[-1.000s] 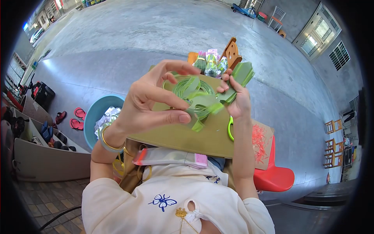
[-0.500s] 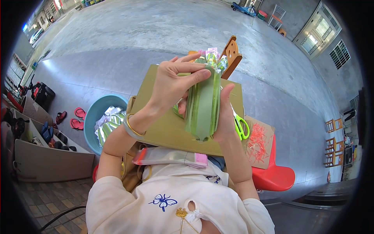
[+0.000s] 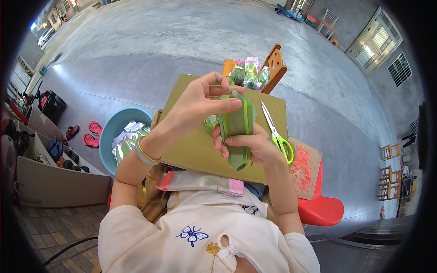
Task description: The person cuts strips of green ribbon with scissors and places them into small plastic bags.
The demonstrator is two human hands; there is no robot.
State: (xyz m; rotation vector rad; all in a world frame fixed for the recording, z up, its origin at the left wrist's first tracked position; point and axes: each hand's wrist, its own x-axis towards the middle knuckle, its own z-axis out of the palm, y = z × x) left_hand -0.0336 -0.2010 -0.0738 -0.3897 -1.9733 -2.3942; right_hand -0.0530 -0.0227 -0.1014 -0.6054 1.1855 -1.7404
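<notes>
My right hand [image 3: 256, 144] is wrapped around the lower half of a green-striped plastic packet [image 3: 236, 120], its thumb across the front. At the packet's narrowed top, my left hand [image 3: 205, 98] has thumb and fingers closed on it. The packet is held upright above an olive table [image 3: 191, 152]. Another green striped piece [image 3: 211, 122] shows partly behind it. Right of my right hand lie scissors [image 3: 278, 134] with lime handles, blades apart. A stack of flat clear plastic bags [image 3: 200, 183] with pink ends rests on my lap.
To the left, a blue basin [image 3: 105, 152] holds several green-and-silver packets. A red chair [image 3: 323, 207] at right carries cardboard with red-orange strips [image 3: 302, 168]. Beyond the table, a wooden chair [image 3: 274, 66] bears green bundles. Pink slippers [image 3: 93, 134] lie near a shoe rack [image 3: 54, 182].
Both hands and the packet have come down slightly toward me. My right thumb now lies across the packet's front, and the scissors show more fully.
</notes>
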